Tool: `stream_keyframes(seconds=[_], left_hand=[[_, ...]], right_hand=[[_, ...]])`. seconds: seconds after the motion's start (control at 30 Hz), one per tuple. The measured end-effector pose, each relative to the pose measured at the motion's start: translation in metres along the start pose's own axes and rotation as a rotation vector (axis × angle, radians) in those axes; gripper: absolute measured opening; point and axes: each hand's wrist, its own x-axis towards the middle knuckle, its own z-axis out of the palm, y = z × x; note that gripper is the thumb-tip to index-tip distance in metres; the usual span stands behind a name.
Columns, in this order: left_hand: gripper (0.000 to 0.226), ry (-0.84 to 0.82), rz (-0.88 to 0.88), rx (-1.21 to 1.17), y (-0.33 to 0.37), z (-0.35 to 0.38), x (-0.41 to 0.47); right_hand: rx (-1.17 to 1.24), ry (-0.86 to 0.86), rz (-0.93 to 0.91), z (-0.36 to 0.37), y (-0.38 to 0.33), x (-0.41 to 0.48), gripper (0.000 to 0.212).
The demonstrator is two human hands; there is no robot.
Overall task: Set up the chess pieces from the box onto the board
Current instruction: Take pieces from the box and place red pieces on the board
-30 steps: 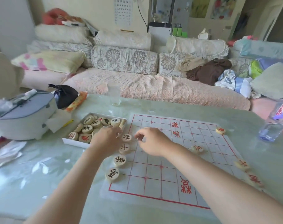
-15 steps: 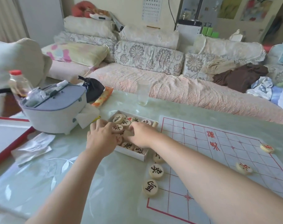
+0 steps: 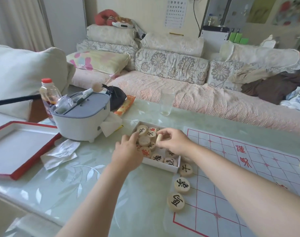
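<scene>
Went back from the board edge to the white box within the last second, both hands together. Laid the left hand over the discs at the box's left, fingers loosely spread, index tip touching a face-up piece; gripped nothing that could be seen. Pinched, with the right hand, one wooden xiangqi piece between thumb and fingertips, raised edge-on just above the pile. Signalled, in all likelihood, a fourth piece bound for the red-lined xiangqi board. Showed pale round wood, face turned away, character unreadable. Left three black-lettered discs in a column below the right fingers, along the board's left edge.
</scene>
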Motion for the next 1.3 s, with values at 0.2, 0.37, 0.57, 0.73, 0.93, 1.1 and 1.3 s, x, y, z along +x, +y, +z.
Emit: stream_keyframes(seconds=[0.2,0.37,0.57,0.73,0.93,1.1,1.3], left_hand=[[0.055,0.128,0.038,-0.088,0.016,-0.011,0.0],[0.056,-0.06,0.007,-0.697,0.025,-0.018,-0.007],[0.063,0.009,-0.173,-0.93,0.014,-0.019,0.0],[0.048,0.105,-0.087,-0.366,-0.007,-0.016,0.003],[0.028,0.119,-0.045,-0.169,-0.017,-0.014,0.015],[0.012,0.168,-0.049,-0.005,-0.017,-0.012,0.02],[0.017,0.189,-0.059,-0.089,-0.016,-0.016,0.017]], right_hand=[[0.066,0.0,-0.064,-0.005,0.001,-0.011,0.04],[0.231,-0.058,-0.136,0.008,-0.011,-0.012,0.055],[0.132,-0.102,-0.14,0.024,-0.025,-0.007,0.076],[-0.471,-0.084,0.024,0.03,-0.013,-0.006,0.024],[-0.471,0.03,0.03,0.068,0.002,-0.008,0.032],[-0.361,0.045,0.061,0.078,-0.005,-0.002,0.026],[-0.216,0.053,0.044,0.075,-0.008,-0.005,0.011]])
